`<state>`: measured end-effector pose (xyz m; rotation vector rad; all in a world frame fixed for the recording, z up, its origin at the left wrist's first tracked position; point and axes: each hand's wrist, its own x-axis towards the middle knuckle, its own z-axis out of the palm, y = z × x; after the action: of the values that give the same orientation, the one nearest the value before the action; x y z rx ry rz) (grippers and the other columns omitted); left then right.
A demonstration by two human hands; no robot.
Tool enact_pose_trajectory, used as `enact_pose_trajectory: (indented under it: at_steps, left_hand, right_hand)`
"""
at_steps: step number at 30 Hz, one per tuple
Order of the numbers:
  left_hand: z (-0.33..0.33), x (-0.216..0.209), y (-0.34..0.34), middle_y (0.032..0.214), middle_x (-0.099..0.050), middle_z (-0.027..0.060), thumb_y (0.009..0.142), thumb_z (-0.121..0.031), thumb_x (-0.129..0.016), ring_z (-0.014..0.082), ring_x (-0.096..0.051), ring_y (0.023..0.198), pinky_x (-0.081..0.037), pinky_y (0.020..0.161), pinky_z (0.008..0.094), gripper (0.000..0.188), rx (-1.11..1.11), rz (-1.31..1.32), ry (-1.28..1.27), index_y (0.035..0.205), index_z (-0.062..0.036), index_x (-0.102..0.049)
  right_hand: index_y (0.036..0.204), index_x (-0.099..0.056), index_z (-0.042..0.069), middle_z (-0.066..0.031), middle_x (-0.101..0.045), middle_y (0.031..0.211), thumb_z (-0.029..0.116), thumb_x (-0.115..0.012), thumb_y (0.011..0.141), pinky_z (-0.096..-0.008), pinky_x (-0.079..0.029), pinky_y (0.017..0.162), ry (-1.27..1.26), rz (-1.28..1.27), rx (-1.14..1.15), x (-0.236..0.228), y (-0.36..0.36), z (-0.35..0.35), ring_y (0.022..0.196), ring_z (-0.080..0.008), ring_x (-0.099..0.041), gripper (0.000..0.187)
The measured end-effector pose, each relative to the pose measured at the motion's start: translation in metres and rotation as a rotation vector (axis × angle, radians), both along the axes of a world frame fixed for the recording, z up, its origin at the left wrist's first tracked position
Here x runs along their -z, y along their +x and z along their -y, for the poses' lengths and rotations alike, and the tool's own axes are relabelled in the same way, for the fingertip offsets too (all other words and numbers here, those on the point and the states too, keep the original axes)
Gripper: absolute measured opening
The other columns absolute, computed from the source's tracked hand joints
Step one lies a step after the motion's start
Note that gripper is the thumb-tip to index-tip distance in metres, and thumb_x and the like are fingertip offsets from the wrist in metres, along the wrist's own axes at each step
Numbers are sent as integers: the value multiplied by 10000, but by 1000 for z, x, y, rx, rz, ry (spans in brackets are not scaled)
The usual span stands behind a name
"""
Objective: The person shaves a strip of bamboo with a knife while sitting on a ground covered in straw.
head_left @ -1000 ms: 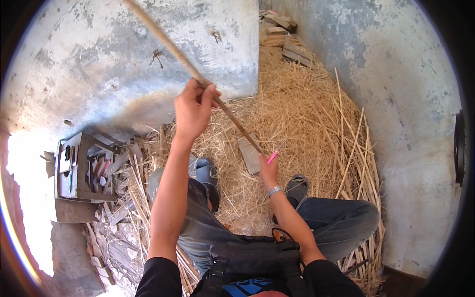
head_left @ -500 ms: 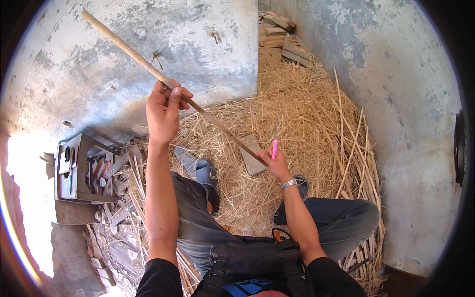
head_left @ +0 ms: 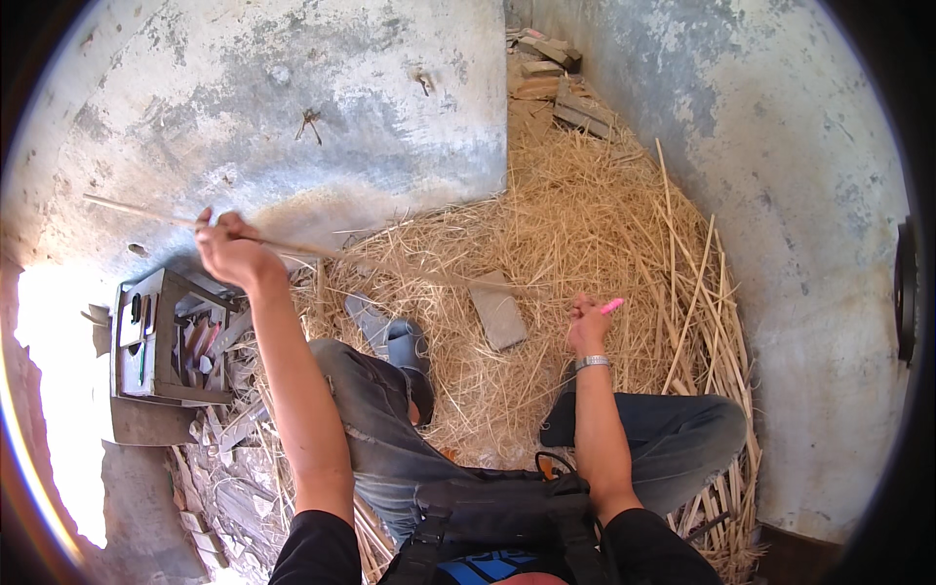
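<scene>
My left hand (head_left: 234, 252) is raised at the left in front of the wall, its fingers closed around a long, thin strip of bamboo or wood (head_left: 302, 250). One end of the strip points left past the hand. The other runs right across the straw, where motion blurs it near my right hand (head_left: 587, 327). Whether its tip touches that hand I cannot tell. In my right hand is a slim tool with a pink handle (head_left: 612, 306); its metal part is not clear now.
Straw-like shavings (head_left: 604, 214) cover the floor, with a flat brick (head_left: 498, 312) by my feet. A small wooden cabinet (head_left: 146, 331) holding odds and ends stands at the left. Long strips (head_left: 697, 361) lie along the right wall, and bricks (head_left: 582, 112) are stacked at the back.
My left hand has moved left and down, swinging the strip from a steep slant to nearly level. My right hand has shifted slightly right, and the pink handle has tilted to point right.
</scene>
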<state>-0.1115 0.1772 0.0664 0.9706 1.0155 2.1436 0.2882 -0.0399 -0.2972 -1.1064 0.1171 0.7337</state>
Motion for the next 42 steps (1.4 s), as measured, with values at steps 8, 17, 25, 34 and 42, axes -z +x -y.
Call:
enact_pose_trajectory:
  at_steps: [8,17,25,34,42]
  left_hand:
    - [-5,6,-26,634,-309,-32,1040,-270,-406,109,-311,569,-245,513,272,268,-107,374,77,1062,-52,-560]
    - [14,10,9,557,-270,-35,1048,-544,-334,129,-240,562,-220,555,297,464,42,425,116,814,-153,-423]
    - [46,8,50,563,-243,-30,1078,-509,-299,132,-206,563,-195,541,305,455,252,436,100,795,-162,-380]
    - [42,15,48,577,-296,-9,1077,-480,-315,137,-199,574,-176,536,313,464,457,455,181,795,-132,-433]
    - [58,-7,67,732,-628,80,1110,-452,-257,147,-534,640,-434,595,291,588,532,-156,-200,1151,14,-612]
  right_hand:
    - [927,-579,-18,-140,-672,877,162,-712,939,-360,-506,601,-840,772,-169,-9,23,16,692,-201,-629,224]
    - [931,-483,8,-241,-637,1198,238,-734,951,-370,-643,786,269,166,-182,-200,-113,-27,1005,-301,-711,341]
    - [841,-426,96,-206,-662,1126,101,-767,909,-364,-644,739,250,191,-134,-220,-102,-23,914,-250,-715,347]
    - [799,-377,121,-212,-665,1124,-47,-650,942,-344,-652,753,474,223,-25,-233,-93,-13,1019,-244,-694,351]
    - [839,-414,129,-232,-640,1206,-44,-637,950,-334,-638,814,473,252,70,-249,-60,3,1069,-253,-675,303]
